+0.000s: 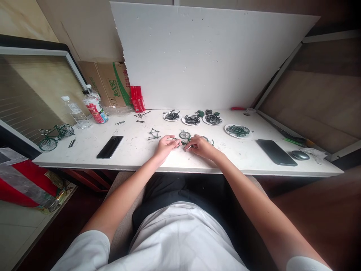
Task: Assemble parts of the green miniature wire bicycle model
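My left hand (166, 145) is closed, pinching a small dark model bicycle part (183, 142) at its fingertips. From the other side my right hand (200, 145) curls in close to the same part with fingers pinched; what exactly lies between them is too small to make out. A spoked model wheel (184, 134) lies just beyond the hands. Another wheel (204, 139) is partly hidden behind my right hand. To the left of my left hand rests a bare green bicycle frame (153, 134).
White plates of small parts (172, 116) stand at the back, one more plate (237, 131) to the right. A complete green model bicycle (57, 136) stands far left. Two phones (110, 147) (276, 152), a mouse (300, 155), bottles (95, 107) and a red box (137, 99) sit around.
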A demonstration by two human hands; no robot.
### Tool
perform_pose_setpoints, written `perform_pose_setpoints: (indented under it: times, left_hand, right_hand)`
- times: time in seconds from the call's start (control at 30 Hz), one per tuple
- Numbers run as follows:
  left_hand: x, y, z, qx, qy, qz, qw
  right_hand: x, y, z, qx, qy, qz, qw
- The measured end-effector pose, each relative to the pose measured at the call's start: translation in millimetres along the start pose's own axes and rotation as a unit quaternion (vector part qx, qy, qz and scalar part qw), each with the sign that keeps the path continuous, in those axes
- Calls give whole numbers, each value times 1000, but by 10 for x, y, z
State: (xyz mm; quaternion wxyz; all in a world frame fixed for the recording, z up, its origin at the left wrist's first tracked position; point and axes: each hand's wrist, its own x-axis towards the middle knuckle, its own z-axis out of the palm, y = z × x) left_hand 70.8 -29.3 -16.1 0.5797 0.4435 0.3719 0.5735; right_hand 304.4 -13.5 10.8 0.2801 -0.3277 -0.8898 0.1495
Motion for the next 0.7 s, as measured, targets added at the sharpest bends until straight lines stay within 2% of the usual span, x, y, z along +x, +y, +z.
perform_pose_setpoints:
  times: [0.17, 0.4, 0.47, 0.57, 0.7]
  left_hand:
    - [16, -29, -25, -2, -7, 4, 1000]
    - [13, -36, -42, -4, -15, 6, 1000]
    - [3, -25, -38, 0, -17, 7, 1000]
    - [-9, -11, -29, 3, -24, 11, 1000]
    - [-20, -5, -17, -7, -31, 14, 999]
  right_hand:
    - [-5, -35, 48, -3, -4, 12, 1000]
    - [7, -38, 108, -61, -9, -21, 998]
    - [7, -44, 123, -52, 23, -8, 998]
    - [15, -62, 157, -23, 116, 30, 993]
    - [53, -107, 243, 20, 201, 40, 979]
